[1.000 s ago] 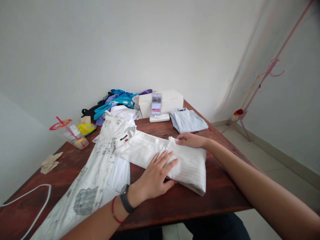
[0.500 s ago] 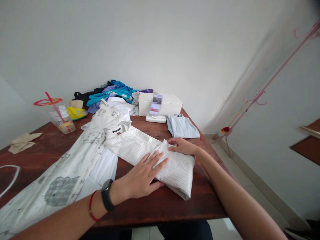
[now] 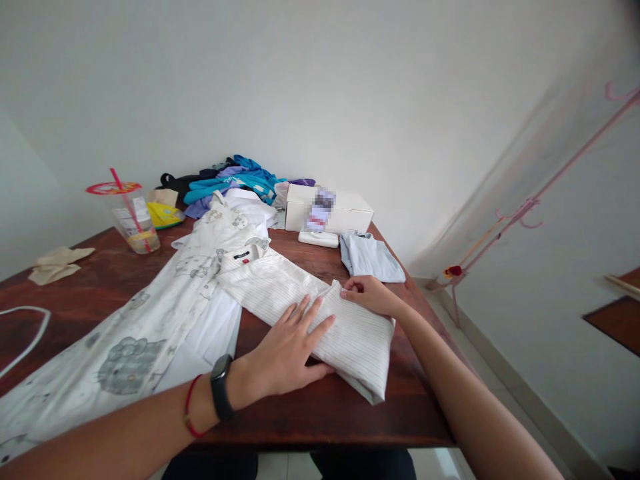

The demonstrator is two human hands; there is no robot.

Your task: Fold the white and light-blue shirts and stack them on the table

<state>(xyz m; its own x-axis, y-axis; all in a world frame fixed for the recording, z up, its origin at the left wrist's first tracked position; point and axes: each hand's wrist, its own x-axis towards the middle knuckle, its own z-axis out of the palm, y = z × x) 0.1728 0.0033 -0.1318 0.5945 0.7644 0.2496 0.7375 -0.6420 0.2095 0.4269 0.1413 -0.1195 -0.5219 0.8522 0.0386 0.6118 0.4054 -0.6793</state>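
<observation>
A white pin-striped shirt [image 3: 280,290], partly folded, lies across the dark wooden table [image 3: 320,413]. My left hand [image 3: 287,347] presses flat on its folded lower part, fingers spread. My right hand [image 3: 367,293] pinches the far edge of the fold between thumb and fingers. Under and left of the striped shirt lies a long white garment with grey cartoon prints [image 3: 135,333], spread toward the near left corner.
At the back stand a white box [image 3: 345,210], a white power bank [image 3: 319,238], a folded pale-blue cloth [image 3: 373,259], a heap of blue and purple clothes [image 3: 235,183] and a plastic cup with a red straw [image 3: 130,220]. A beige cloth [image 3: 57,263] and white cable [image 3: 25,340] lie left.
The view has swung left and back a little. Both hands stay on the striped shirt; my right hand's fingers have curled onto the fold's edge.
</observation>
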